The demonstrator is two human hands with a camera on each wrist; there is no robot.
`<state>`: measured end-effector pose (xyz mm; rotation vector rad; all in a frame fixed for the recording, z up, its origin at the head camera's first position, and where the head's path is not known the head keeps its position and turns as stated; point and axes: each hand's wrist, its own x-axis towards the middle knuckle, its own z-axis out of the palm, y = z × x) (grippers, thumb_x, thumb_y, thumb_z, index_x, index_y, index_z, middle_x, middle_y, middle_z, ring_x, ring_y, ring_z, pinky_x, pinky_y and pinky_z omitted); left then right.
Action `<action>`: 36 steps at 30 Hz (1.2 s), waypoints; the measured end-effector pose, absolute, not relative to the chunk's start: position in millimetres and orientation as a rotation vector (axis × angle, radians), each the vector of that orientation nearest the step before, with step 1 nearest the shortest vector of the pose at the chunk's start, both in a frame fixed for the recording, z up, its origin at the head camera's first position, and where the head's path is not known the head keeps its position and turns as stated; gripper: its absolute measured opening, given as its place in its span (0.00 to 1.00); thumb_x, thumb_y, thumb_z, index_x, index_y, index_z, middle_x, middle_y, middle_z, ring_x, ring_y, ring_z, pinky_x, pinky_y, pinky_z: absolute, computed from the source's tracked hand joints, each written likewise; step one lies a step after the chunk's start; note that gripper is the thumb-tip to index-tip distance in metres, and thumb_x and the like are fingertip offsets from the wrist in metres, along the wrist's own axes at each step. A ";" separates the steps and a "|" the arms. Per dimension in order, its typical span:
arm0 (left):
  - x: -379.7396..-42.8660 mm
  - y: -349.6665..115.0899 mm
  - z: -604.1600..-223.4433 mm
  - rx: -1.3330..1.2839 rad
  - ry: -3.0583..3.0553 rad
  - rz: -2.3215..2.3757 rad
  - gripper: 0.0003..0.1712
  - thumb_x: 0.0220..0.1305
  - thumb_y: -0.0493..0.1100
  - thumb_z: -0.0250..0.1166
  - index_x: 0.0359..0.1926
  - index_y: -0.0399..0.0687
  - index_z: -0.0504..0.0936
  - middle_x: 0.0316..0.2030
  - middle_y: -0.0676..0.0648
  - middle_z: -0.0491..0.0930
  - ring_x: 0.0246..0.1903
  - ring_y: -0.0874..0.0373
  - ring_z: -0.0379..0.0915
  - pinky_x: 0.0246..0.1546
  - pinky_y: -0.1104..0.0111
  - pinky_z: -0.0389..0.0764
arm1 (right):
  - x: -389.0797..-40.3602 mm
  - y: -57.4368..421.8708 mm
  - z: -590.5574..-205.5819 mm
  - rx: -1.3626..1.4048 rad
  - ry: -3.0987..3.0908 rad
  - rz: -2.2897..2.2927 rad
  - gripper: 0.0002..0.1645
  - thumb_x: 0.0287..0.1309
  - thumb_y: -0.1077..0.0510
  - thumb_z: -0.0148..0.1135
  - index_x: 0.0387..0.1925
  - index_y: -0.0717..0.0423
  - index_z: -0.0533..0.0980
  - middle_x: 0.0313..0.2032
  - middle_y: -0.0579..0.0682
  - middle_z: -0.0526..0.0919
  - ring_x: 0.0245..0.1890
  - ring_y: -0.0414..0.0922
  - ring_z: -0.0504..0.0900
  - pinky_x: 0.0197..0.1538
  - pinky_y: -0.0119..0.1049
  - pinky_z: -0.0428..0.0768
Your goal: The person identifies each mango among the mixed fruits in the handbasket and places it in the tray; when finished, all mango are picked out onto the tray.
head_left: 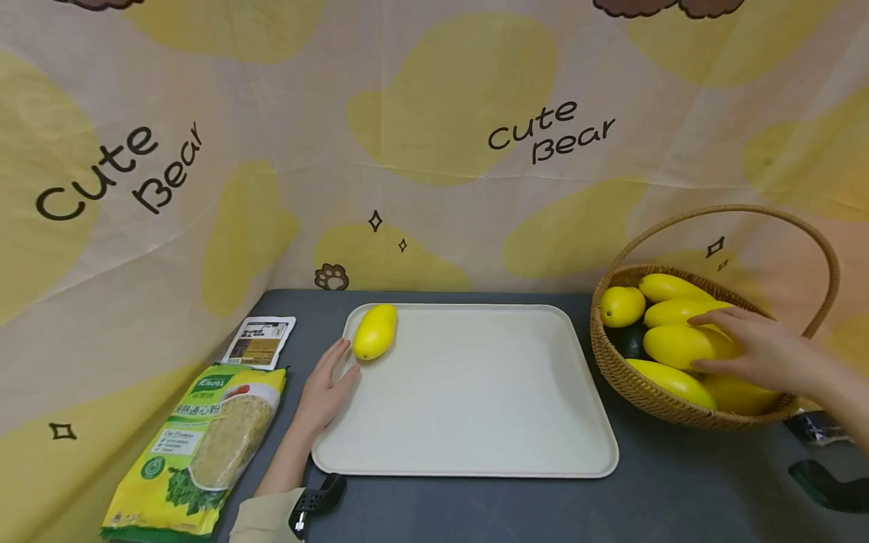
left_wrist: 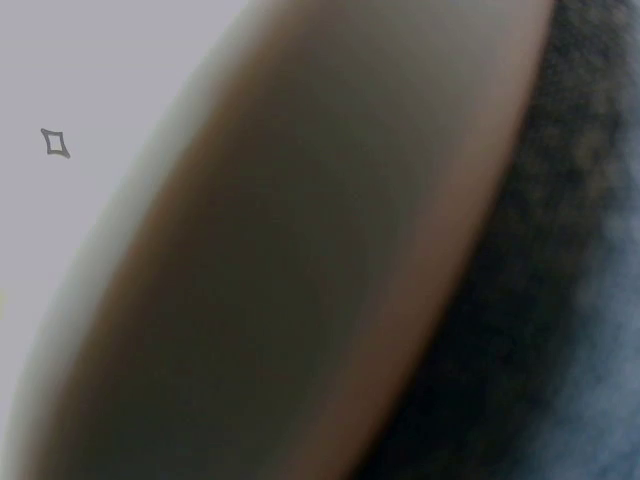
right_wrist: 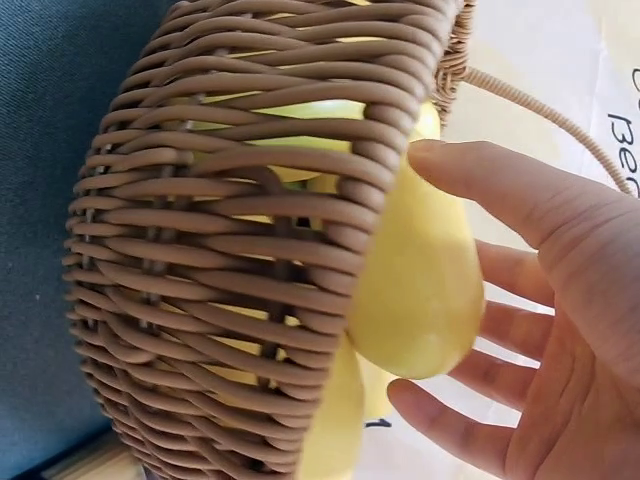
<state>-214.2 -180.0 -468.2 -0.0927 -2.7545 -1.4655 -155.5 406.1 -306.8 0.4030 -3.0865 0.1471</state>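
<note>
My right hand (head_left: 760, 347) is at the wicker basket (head_left: 611, 369), thumb and fingers curled round a yellow mango (head_left: 679, 345). From the right wrist, this mango (right_wrist: 425, 280) bulges past the basket rim between thumb and fingers, away from the palm. Several other mangoes (head_left: 672, 382), a lemon (head_left: 622, 307) and a dark green avocado (head_left: 627, 341) share the basket. My left hand (head_left: 322, 396) lies at the left edge of a white tray (head_left: 475, 392), fingers extended. Just beyond its fingertips, another mango (head_left: 376, 332) lies on the tray. The left wrist view is mostly a blurred shape.
A yellow Knorr bag (head_left: 197, 445) lies left of the tray, with a white-and-brown packet (head_left: 260, 341) behind it. The basket's tall handle (head_left: 733, 209) arches above the fruit. Dark objects (head_left: 828, 483) sit at the right edge. A patterned cloth (head_left: 448, 98) hangs behind the grey table.
</note>
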 end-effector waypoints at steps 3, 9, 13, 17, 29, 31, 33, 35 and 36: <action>-214.5 -180.2 -468.8 -0.093 -2.756 -1.455 0.34 0.72 0.45 0.57 0.74 0.48 0.58 0.75 0.46 0.50 0.74 0.46 0.42 0.71 0.46 0.48 | -156.6 407.4 -310.7 0.397 -3.094 0.155 0.44 0.49 0.41 0.73 0.58 0.66 0.72 0.53 0.74 0.72 0.51 0.71 0.72 0.48 0.66 0.71; -214.9 -180.2 -469.3 -0.092 -2.753 -1.446 0.34 0.72 0.46 0.57 0.74 0.48 0.59 0.75 0.46 0.50 0.74 0.46 0.43 0.70 0.46 0.48 | -158.0 405.9 -312.4 0.409 -3.103 0.155 0.47 0.47 0.41 0.75 0.59 0.68 0.70 0.54 0.74 0.73 0.53 0.70 0.71 0.49 0.64 0.71; -215.3 -179.6 -469.9 -0.101 -2.754 -1.439 0.34 0.72 0.45 0.57 0.74 0.47 0.59 0.75 0.45 0.50 0.74 0.45 0.43 0.70 0.46 0.48 | -157.3 404.8 -311.4 0.397 -3.092 0.113 0.46 0.46 0.42 0.75 0.58 0.68 0.71 0.53 0.74 0.74 0.52 0.70 0.72 0.49 0.64 0.72; -215.1 -179.5 -469.4 -0.100 -2.756 -1.435 0.34 0.72 0.45 0.57 0.74 0.47 0.59 0.75 0.45 0.50 0.74 0.45 0.43 0.70 0.45 0.48 | -155.6 403.2 -308.4 0.346 -3.093 0.087 0.49 0.46 0.36 0.74 0.59 0.68 0.71 0.54 0.75 0.73 0.51 0.71 0.72 0.49 0.65 0.71; -214.3 -180.5 -469.7 -0.104 -2.749 -1.433 0.34 0.71 0.45 0.57 0.74 0.46 0.59 0.75 0.45 0.51 0.73 0.45 0.44 0.70 0.46 0.49 | -148.2 375.1 -290.8 0.383 -2.934 0.143 0.44 0.46 0.37 0.74 0.57 0.61 0.74 0.48 0.64 0.81 0.35 0.53 0.78 0.33 0.45 0.73; -215.0 -181.2 -470.5 -0.112 -2.745 -1.429 0.34 0.71 0.45 0.57 0.74 0.46 0.59 0.75 0.44 0.51 0.73 0.44 0.44 0.70 0.45 0.49 | -147.5 367.4 -287.6 0.395 -2.944 0.161 0.45 0.47 0.37 0.73 0.58 0.62 0.73 0.50 0.65 0.80 0.38 0.55 0.78 0.36 0.49 0.74; -215.5 -181.3 -471.3 -0.117 -2.740 -1.431 0.34 0.71 0.45 0.57 0.74 0.46 0.60 0.75 0.45 0.51 0.73 0.45 0.44 0.70 0.46 0.49 | -146.6 358.8 -284.5 0.401 -2.948 0.169 0.46 0.48 0.36 0.73 0.60 0.62 0.72 0.52 0.66 0.79 0.41 0.58 0.78 0.39 0.52 0.75; -215.0 -181.6 -471.7 -0.117 -2.737 -1.438 0.34 0.71 0.46 0.58 0.74 0.47 0.60 0.75 0.45 0.51 0.73 0.45 0.44 0.70 0.46 0.50 | -146.1 349.1 -281.4 0.423 -2.946 0.190 0.47 0.48 0.35 0.72 0.61 0.61 0.71 0.54 0.66 0.77 0.45 0.60 0.77 0.41 0.55 0.75; -215.1 -181.7 -471.7 -0.119 -2.737 -1.437 0.34 0.71 0.45 0.58 0.74 0.47 0.59 0.75 0.45 0.51 0.73 0.45 0.44 0.70 0.45 0.50 | -146.2 344.3 -280.2 0.444 -2.940 0.203 0.47 0.48 0.35 0.72 0.62 0.60 0.71 0.54 0.66 0.77 0.45 0.59 0.77 0.42 0.55 0.75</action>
